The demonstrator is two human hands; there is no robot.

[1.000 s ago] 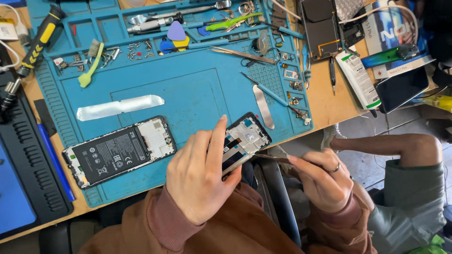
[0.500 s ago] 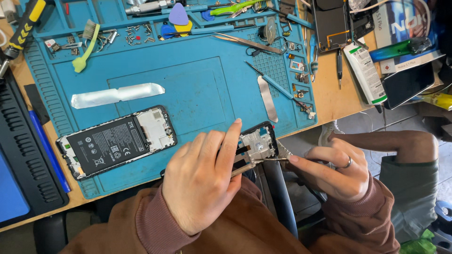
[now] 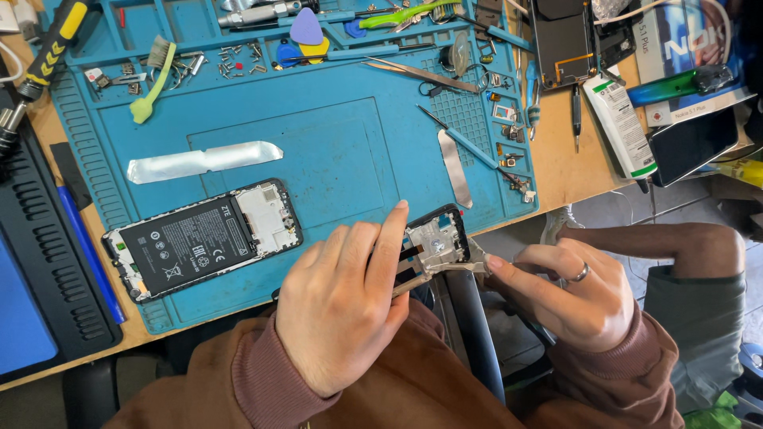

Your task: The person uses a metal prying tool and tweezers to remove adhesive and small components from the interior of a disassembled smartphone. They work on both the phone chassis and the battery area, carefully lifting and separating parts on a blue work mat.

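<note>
In the head view, the left hand (image 3: 342, 306) sits at lower centre of the frame, its grip closed around a black phone frame (image 3: 435, 238) that it holds just off the near edge of the blue work mat (image 3: 334, 151). The forefinger lies stretched along the frame's left side, its tip reaching the upper corner. The frame's inner side faces up, showing pale metal parts.

To the right of it, the right hand (image 3: 576, 294) wears a ring and pinches a slim metal tool (image 3: 457, 268); its grip is closed on that tool, whose tip rests against the lower right part of the frame. Both wrists come out of reddish-brown sleeves at the bottom of the frame.

On the mat, left of centre, lies an opened phone (image 3: 203, 238) with its back off, the dark battery and a white board exposed. Above it lies a silvery strip (image 3: 203, 161). Right of centre on the mat rest a flat metal pry blade (image 3: 454, 167) and a blue-handled pick (image 3: 465, 141).

Along the top of the frame the mat's trays hold small screws, a green brush (image 3: 152, 83), a purple plectrum (image 3: 306, 28) and metal tweezers (image 3: 421, 74). At upper right, on the wooden table (image 3: 560, 163), lie a white tube (image 3: 621, 127) and a dark phone (image 3: 693, 144). A black ridged tray (image 3: 44, 254) fills the left edge.
</note>
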